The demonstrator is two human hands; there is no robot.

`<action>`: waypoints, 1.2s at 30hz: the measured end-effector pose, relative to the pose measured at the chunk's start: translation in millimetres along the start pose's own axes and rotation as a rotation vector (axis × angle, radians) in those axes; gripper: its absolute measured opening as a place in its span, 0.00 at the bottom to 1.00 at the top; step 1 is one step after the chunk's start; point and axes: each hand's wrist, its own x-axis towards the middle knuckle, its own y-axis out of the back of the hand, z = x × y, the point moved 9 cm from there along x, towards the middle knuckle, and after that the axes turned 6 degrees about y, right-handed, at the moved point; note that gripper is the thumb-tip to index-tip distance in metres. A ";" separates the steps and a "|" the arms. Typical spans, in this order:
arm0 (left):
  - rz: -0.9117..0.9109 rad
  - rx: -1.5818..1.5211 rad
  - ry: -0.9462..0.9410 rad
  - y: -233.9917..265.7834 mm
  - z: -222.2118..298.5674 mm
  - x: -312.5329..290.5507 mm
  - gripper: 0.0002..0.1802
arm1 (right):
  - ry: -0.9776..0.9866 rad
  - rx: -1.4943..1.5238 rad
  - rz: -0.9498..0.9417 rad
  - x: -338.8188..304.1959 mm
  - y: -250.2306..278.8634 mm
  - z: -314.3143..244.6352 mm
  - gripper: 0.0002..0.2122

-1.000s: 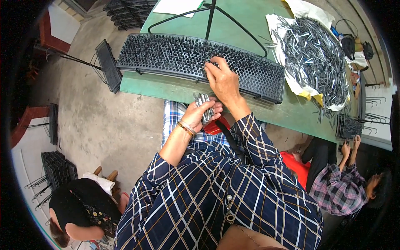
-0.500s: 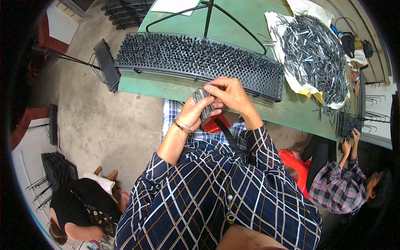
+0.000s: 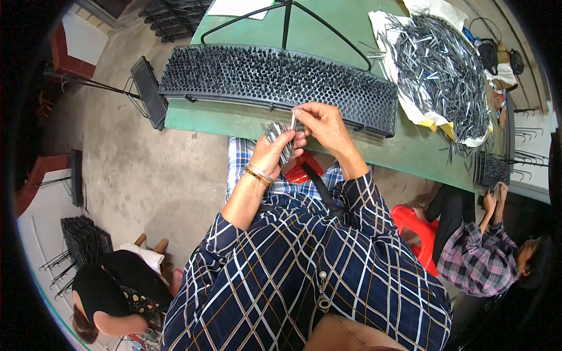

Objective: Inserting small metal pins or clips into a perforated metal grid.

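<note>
My left hand (image 3: 268, 157) is closed around a bundle of thin, flat grey strips (image 3: 274, 132), in front of the table's near edge. With thumb and fingertips my right hand (image 3: 329, 131) pinches one pale strip (image 3: 294, 119), held upright just beside the bundle. Just beyond both hands lies a long black tray (image 3: 275, 79) full of small holes. Short dark pieces stand in many of its holes, most densely along the far side and toward the left.
On the green table (image 3: 205, 120), a white sack (image 3: 418, 120) carries a heap of loose strips (image 3: 439, 76) at the right. A black wire frame (image 3: 285, 26) rises behind the tray. Co-workers sit at lower left and right, one by a red stool (image 3: 430, 234).
My right hand has drawn one strip up out of the bundle, and its fingertips now stand slightly apart from my left hand. My left hand stays almost in place.
</note>
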 end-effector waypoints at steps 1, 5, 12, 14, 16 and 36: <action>0.001 -0.001 0.000 1.0 -0.6 0.0 0.08 | -0.001 0.000 -0.001 -0.7 -1.1 -1.4 0.10; 0.008 0.039 -0.015 0.2 0.9 -0.2 0.10 | 0.014 0.027 -0.025 -0.2 -0.7 6.9 0.10; 0.045 -0.033 0.006 5.5 0.8 0.1 0.11 | 0.184 -0.036 0.065 6.2 8.2 -28.2 0.07; 0.039 -0.032 0.019 5.8 -1.7 -0.6 0.11 | 0.263 -0.136 0.100 12.5 11.5 -42.7 0.07; 0.031 -0.030 0.033 2.7 -2.4 -1.8 0.12 | 0.407 -0.225 0.149 18.5 14.2 -57.9 0.07; -0.058 -0.025 0.125 -4.9 -14.0 -2.3 0.11 | 0.418 -0.359 0.154 36.2 14.6 -48.5 0.07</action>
